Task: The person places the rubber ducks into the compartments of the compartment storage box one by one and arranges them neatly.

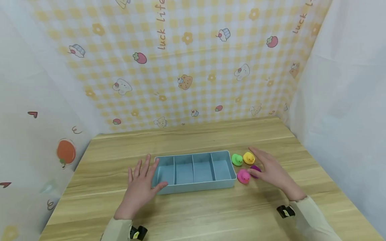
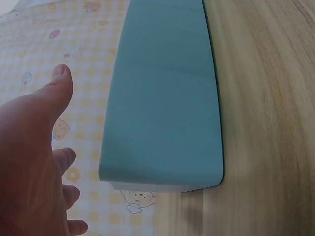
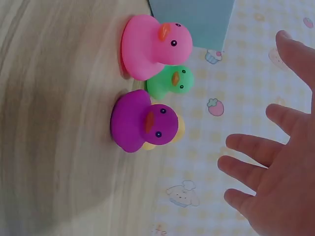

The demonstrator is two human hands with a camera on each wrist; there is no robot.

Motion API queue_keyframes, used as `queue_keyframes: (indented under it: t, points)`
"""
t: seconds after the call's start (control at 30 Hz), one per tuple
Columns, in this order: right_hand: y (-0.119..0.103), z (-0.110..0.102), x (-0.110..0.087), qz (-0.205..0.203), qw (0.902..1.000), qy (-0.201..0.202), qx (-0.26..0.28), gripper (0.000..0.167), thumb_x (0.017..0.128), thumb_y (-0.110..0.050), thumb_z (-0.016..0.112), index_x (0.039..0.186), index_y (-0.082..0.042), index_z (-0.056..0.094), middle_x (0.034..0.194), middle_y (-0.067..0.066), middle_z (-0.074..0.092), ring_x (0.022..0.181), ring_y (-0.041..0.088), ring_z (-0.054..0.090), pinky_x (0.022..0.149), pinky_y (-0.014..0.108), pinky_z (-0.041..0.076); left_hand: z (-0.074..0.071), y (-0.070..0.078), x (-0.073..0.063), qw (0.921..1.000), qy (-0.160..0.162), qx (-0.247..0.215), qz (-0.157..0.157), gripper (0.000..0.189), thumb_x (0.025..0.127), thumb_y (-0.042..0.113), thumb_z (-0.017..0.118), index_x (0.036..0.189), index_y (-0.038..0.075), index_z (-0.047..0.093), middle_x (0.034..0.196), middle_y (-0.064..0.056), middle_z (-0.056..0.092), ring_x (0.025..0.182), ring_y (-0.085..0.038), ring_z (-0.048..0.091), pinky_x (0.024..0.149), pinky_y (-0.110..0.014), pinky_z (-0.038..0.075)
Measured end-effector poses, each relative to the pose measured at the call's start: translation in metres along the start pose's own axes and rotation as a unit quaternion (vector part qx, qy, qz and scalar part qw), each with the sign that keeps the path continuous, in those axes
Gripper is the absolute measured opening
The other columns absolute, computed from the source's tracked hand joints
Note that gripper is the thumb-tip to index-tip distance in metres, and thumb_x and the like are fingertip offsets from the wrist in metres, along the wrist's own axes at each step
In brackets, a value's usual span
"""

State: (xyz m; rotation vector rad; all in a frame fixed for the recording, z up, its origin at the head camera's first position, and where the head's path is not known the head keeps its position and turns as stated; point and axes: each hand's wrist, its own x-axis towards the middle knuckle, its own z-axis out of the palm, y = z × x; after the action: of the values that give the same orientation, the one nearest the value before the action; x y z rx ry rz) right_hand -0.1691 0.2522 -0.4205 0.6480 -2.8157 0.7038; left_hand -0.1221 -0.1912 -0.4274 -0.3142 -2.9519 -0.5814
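Note:
A blue-grey tray (image 1: 196, 188) with several compartments in a row lies on the wooden table. Over its left end hovers my left hand (image 1: 140, 190), fingers spread, holding nothing; in the left wrist view the thumb stands apart from the tray's side (image 2: 162, 98). My right hand (image 1: 272, 170) is above the rubber ducks beside the tray's right end, its fingers extended and empty. The ducks are pink (image 3: 145, 46), green (image 3: 170, 82), purple (image 3: 140, 120) and yellow (image 1: 249, 158). From the head view, the right hand partly hides the purple duck; the right wrist view shows a gap between them.
Behind the table (image 1: 196, 137) hangs a yellow checked cloth (image 1: 187, 60) with printed figures. White cloths hang at the left (image 1: 27, 73) and right (image 1: 346, 93). Black bands with cameras (image 1: 285, 211) sit at both wrists.

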Motion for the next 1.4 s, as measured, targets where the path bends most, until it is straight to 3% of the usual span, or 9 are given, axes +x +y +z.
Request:
queue_keyframes:
  t: [0.2,0.53,0.97,1.4]
  points:
    - [0.005,-0.001,-0.005,0.043,0.9973,-0.017,0.057,0.069,0.084,-0.025,0.074,0.140,0.002,0.043,0.140,0.026,0.047,0.128,0.049,0.041,0.103,0.065,0.034,0.005,-0.002,0.001,0.9999,-0.006,0.011,-0.006,0.085,0.085,0.058,0.060,0.152,0.018,0.027,0.159,-0.018,0.013,0.142,-0.049,0.011,0.107,-0.074,0.004]
    - [0.021,-0.001,-0.017,0.096,0.9893,-0.030,0.105,0.064,0.085,-0.031,0.073,0.135,0.002,0.048,0.133,0.025,0.053,0.123,0.048,0.046,0.098,0.066,0.037,0.014,-0.007,0.000,0.9998,-0.008,0.009,-0.014,0.087,0.086,0.060,0.057,0.152,0.014,0.025,0.159,-0.017,0.016,0.142,-0.049,0.013,0.107,-0.073,0.006]
    - [0.050,0.022,-0.026,0.095,0.9818,-0.026,0.163,0.051,0.083,-0.017,0.074,0.126,0.003,0.054,0.122,0.023,0.061,0.113,0.044,0.056,0.096,0.064,0.040,0.024,-0.009,0.002,0.9990,-0.030,-0.002,-0.034,0.087,0.091,0.052,0.057,0.153,0.007,0.017,0.160,-0.014,0.013,0.142,-0.048,0.015,0.108,-0.072,0.007]
    - [0.054,0.027,-0.024,0.100,0.9813,-0.033,0.161,0.044,0.080,-0.009,0.076,0.121,-0.001,0.061,0.120,0.022,0.062,0.115,0.044,0.054,0.096,0.061,0.042,0.025,-0.009,0.002,0.9985,-0.033,-0.017,-0.040,0.090,0.089,0.053,0.059,0.153,0.005,0.017,0.160,-0.014,0.015,0.142,-0.047,0.014,0.108,-0.071,0.006]
